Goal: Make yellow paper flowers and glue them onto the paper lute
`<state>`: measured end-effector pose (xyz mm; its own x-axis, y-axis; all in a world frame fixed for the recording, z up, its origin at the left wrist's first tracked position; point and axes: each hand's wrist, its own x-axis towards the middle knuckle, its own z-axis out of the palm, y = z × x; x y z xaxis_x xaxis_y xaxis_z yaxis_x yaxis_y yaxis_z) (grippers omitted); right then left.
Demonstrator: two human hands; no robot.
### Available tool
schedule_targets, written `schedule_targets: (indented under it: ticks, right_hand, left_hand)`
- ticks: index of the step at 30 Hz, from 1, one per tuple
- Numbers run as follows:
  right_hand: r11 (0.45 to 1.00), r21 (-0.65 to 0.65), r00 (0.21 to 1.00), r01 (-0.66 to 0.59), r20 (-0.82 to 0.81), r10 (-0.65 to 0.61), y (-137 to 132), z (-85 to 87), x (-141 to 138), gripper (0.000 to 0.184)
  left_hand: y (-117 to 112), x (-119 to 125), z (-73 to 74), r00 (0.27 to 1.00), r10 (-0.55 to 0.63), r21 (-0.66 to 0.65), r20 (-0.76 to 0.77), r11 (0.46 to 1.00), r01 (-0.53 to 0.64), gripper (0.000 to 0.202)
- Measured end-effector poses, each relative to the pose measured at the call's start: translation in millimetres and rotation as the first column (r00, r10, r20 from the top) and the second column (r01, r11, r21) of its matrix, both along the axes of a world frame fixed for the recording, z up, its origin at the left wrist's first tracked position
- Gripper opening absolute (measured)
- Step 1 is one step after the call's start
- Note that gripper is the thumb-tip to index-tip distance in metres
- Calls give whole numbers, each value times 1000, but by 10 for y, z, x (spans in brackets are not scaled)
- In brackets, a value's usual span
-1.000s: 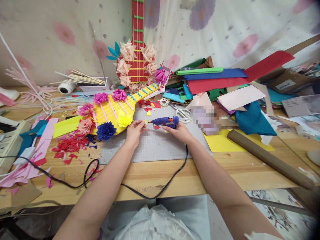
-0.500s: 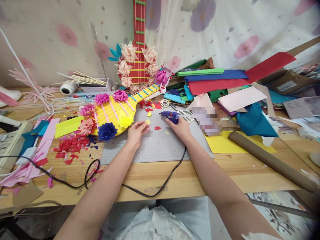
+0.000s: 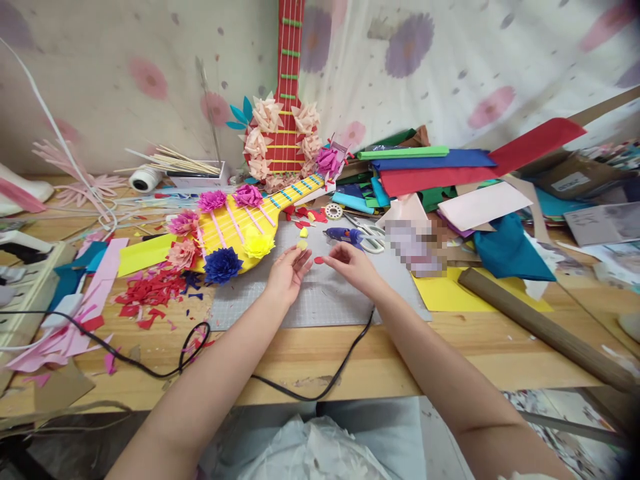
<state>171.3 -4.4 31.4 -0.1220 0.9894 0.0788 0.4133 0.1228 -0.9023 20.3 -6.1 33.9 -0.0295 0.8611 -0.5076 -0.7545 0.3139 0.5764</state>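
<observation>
My left hand [image 3: 289, 273] pinches a small pale yellow paper petal [image 3: 301, 245] between thumb and fingertips, palm turned partly up. Close on its right, my right hand [image 3: 353, 268] has its thumb and forefinger closed at the edge of a red paper petal [image 3: 319, 260], low over the grey cutting mat [image 3: 320, 307]. Behind the right hand lies a blue glue gun [image 3: 343, 235], its handle partly hidden by the hand. Another small yellow paper piece [image 3: 303, 233] rests on the mat just beyond my left fingertips.
A yellow paper guitar [image 3: 233, 223] with paper flowers lies at left; a red one [image 3: 287, 143] stands behind. Scissors [image 3: 373, 237] and a tape roll [image 3: 333, 212] lie beyond the mat. A black cord [image 3: 320, 393] crosses the front. A brown roll [image 3: 540, 327] lies right.
My right hand has let go of the glue gun, which now lies on the mat, and has moved left to the red petal. The left hand still holds the yellow petal. The view has shifted slightly.
</observation>
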Motion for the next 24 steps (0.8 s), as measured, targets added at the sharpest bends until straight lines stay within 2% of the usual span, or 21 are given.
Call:
schedule_targets:
  ticks: [3, 6, 10, 15, 18, 20, 21, 22, 24]
  right_hand:
    - [996, -90, 939, 2, -342, -33, 48, -30, -343, 30]
    - [982, -188, 831, 8, -545, -111, 53, -17, -610, 30]
    - [955, -294, 749, 26, -627, -214, 44, 6, -812, 31]
    - [944, -321, 720, 71, -639, -271, 78, -25, -922, 27]
    - [939, -321, 704, 123, -639, -310, 127, -42, -887, 26]
    - [938, -326, 687, 122, -654, -316, 161, -38, -817, 26]
    - [938, -333, 689, 101, -656, -307, 172, -33, -776, 27]
    - [936, -345, 700, 69, -652, -292, 179, -27, -739, 27]
    - [926, -377, 737, -1, -626, -254, 175, -20, -691, 28]
  left_hand:
    - [-1, 21, 51, 995, 38, -62, 87, 998, -33, 10]
    - [-12, 21, 68, 982, 102, -74, 161, 993, -92, 13]
    - [-7, -14, 52, 971, 152, -83, 183, 987, -139, 15]
    - [-8, -37, 39, 978, 142, -67, 154, 989, -133, 13]
    - [-75, -64, 65, 999, 39, 24, 2, 999, -39, 8]
    - [-122, -157, 126, 975, -22, 148, -222, 987, 56, 12]
    - [-134, -240, 176, 930, -15, 228, -368, 968, 106, 17]
    - [-136, -347, 238, 855, 52, 328, -517, 934, 142, 22]
    - [-106, -616, 388, 634, 251, 488, -731, 842, 230, 30]
